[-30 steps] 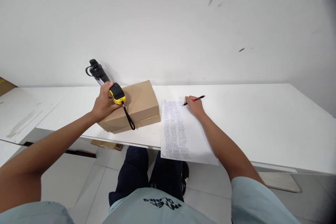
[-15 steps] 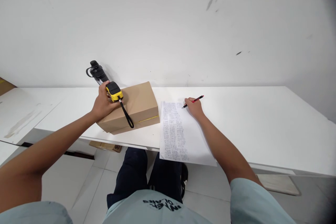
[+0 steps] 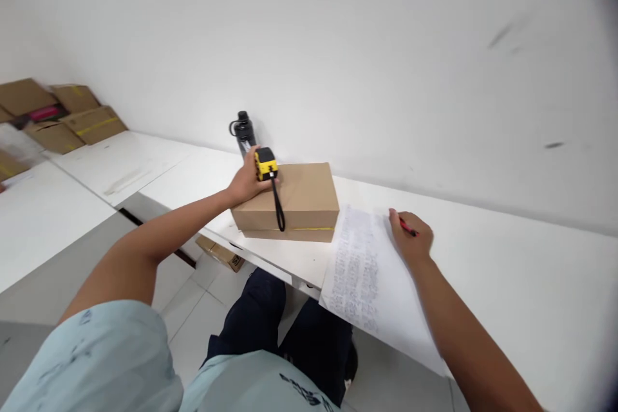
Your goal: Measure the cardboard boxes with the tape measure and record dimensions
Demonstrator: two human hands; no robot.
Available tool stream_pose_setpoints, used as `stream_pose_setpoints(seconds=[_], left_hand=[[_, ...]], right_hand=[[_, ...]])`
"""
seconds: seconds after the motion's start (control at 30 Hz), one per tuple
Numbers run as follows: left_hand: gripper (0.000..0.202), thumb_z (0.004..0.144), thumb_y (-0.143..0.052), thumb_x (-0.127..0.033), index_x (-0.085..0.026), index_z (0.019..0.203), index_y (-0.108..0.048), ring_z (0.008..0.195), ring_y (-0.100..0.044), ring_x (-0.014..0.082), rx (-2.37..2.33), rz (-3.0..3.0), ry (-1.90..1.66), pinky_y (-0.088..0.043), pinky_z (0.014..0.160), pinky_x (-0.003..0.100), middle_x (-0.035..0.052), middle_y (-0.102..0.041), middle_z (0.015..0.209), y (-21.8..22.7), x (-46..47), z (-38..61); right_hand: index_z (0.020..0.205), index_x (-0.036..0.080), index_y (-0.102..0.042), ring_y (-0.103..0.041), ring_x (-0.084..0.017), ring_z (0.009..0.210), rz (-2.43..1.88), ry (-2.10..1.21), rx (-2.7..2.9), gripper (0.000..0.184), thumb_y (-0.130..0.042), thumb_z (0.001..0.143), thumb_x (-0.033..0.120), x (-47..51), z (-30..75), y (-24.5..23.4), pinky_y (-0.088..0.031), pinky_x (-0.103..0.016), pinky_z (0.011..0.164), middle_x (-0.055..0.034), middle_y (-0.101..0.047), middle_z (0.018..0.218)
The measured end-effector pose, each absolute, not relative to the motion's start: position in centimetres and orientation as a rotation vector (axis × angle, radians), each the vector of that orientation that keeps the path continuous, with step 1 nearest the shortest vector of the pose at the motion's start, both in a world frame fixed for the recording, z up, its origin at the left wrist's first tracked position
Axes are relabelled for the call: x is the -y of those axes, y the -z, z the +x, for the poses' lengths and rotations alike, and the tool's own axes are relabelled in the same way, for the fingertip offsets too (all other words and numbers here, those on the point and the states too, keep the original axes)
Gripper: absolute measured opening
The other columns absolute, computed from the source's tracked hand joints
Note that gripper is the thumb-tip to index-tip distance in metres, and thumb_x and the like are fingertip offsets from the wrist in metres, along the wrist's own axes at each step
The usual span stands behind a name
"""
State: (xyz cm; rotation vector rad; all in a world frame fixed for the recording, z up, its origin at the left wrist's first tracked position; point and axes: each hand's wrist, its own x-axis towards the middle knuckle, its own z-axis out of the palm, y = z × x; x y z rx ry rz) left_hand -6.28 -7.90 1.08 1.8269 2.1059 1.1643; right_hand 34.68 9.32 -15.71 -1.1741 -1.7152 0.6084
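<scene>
My left hand [image 3: 248, 179] is closed around a yellow and black tape measure [image 3: 266, 164], held at the top of a brown cardboard box [image 3: 309, 188]. The tape's black wrist strap [image 3: 279, 206] hangs down the box's front. Closed on a red and black pen [image 3: 408, 226], my right hand [image 3: 414, 235] rests at the right edge of a sheet of paper [image 3: 393, 309]. Handwriting fills the left part of the sheet, and its lower end hangs over the table edge. The pen's tip is hidden by my fingers.
Behind the box, a black bottle [image 3: 243, 129] stands near the wall. Several cardboard boxes [image 3: 94, 123] are piled at the far left of the white table [image 3: 512, 264]. Another carton [image 3: 222, 253] lies on the floor under the table.
The view has swung left, bringing the piled boxes into sight. My right hand has turned and come off the writing to the sheet's right edge; my left hand still holds the tape measure.
</scene>
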Motion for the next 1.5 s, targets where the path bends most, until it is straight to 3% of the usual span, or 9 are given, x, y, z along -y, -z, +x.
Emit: stream_pose_setpoints(seconds=[0.13, 0.23, 0.33, 0.43, 0.6, 0.83, 1.2, 1.37, 1.5], left_hand=[[0.113, 0.078, -0.084, -0.05, -0.024, 0.167, -0.02, 0.112, -0.074, 0.03, -2.145, 1.832, -1.141, -0.06, 0.099, 0.045, 0.0197, -0.059, 0.15, -0.6, 7.9, -5.9], [0.111, 0.078, -0.084, -0.048, -0.024, 0.167, -0.024, 0.119, -0.072, 0.0328, -2.196, 1.854, -1.118, -0.058, 0.1, 0.045, 0.0207, -0.051, 0.159, -0.5, 7.7, -5.5], [0.11, 0.078, -0.084, -0.049, -0.021, 0.168, -0.025, 0.123, -0.07, 0.0355, -2.228, 1.87, -1.103, -0.057, 0.103, 0.045, 0.021, -0.047, 0.163, -0.4, 7.7, -5.2], [0.109, 0.08, -0.081, -0.051, -0.021, 0.168, -0.025, 0.121, -0.072, 0.0362, -2.245, 1.87, -1.08, -0.058, 0.101, 0.046, 0.0204, -0.046, 0.164, -0.4, 7.7, -5.1], [0.106, 0.083, -0.081, -0.047, -0.02, 0.169, -0.025, 0.131, -0.068, 0.0389, -2.305, 1.941, -1.002, -0.056, 0.106, 0.047, 0.0213, -0.04, 0.17, -0.8, 8.0, -4.7], [0.11, 0.087, -0.082, -0.044, -0.013, 0.173, -0.021, 0.143, -0.06, 0.0437, -2.394, 1.937, -0.797, -0.056, 0.109, 0.05, 0.0267, -0.029, 0.177, -1.0, 8.4, -4.5], [0.128, 0.082, -0.089, -0.064, -0.028, 0.178, -0.011, 0.152, -0.053, 0.0388, -2.108, 2.318, -0.82, -0.056, 0.115, 0.051, 0.0186, -0.035, 0.177, -1.2, 9.2, -6.4], [0.091, 0.108, -0.044, -0.07, -0.027, 0.177, -0.004, 0.13, -0.072, 0.032, -1.999, 2.232, -1.037, -0.06, 0.104, 0.046, 0.0199, -0.041, 0.174, -0.8, 8.7, -7.1], [0.068, 0.116, -0.016, -0.055, -0.017, 0.17, -0.032, 0.144, -0.061, 0.0279, -2.165, 2.101, -1.156, -0.047, 0.121, 0.046, 0.019, -0.062, 0.156, -0.5, 7.8, -6.9]], right_hand=[[0.105, 0.026, -0.077, -0.064, -0.03, 0.09, -1.308, -0.375, 1.912, 0.043, -0.048, 0.086, 0.052, -10.5, 35.8, 17.1, -0.047, -0.043, 0.072, -0.0155, -0.07, 0.116], [0.118, 0.027, -0.077, -0.068, -0.035, 0.097, -1.492, -0.391, 2.057, 0.049, -0.049, 0.08, 0.04, -10.9, 36.3, 16.9, -0.051, -0.047, 0.073, -0.0191, -0.069, 0.122], [0.141, 0.021, -0.068, -0.07, -0.041, 0.109, -1.544, -0.469, 2.04, 0.065, -0.049, 0.082, 0.039, -9.4, 35.6, 14.5, -0.055, -0.054, 0.084, -0.023, -0.07, 0.129], [0.158, 0.022, -0.052, -0.071, -0.034, 0.109, -1.266, -0.63, 1.859, 0.072, -0.047, 0.091, 0.049, -5.4, 32.4, 10.1, -0.056, -0.053, 0.096, -0.0174, -0.07, 0.139], [0.138, 0.024, -0.068, -0.071, -0.025, 0.107, -0.745, -0.863, 1.832, 0.062, -0.056, 0.094, 0.066, 1.0, 21.5, 1.7, -0.06, -0.042, 0.094, -0.0132, -0.072, 0.137], [0.139, 0.016, -0.065, -0.057, -0.034, 0.14, -0.721, -0.975, 1.903, 0.073, -0.066, 0.088, 0.067, -0.4, 6.4, -2.1, -0.042, -0.053, 0.125, -0.0211, -0.063, 0.149], [0.135, 0.022, -0.068, -0.07, -0.032, 0.112, -0.786, -0.983, 1.657, 0.067, -0.077, 0.08, 0.058, 2.0, 8.7, 0.5, -0.055, -0.047, 0.1, -0.0127, -0.075, 0.124], [0.134, 0.023, -0.071, -0.069, -0.031, 0.12, -0.765, -0.878, 1.583, 0.062, -0.076, 0.082, 0.057, 3.0, 11.3, 0.3, -0.055, -0.045, 0.104, -0.0114, -0.073, 0.133], [0.131, 0.026, -0.074, -0.067, -0.031, 0.125, -0.861, -0.753, 1.503, 0.062, -0.075, 0.082, 0.065, 4.0, 14.7, 0.8, -0.054, -0.048, 0.111, -0.0092, -0.073, 0.136]])
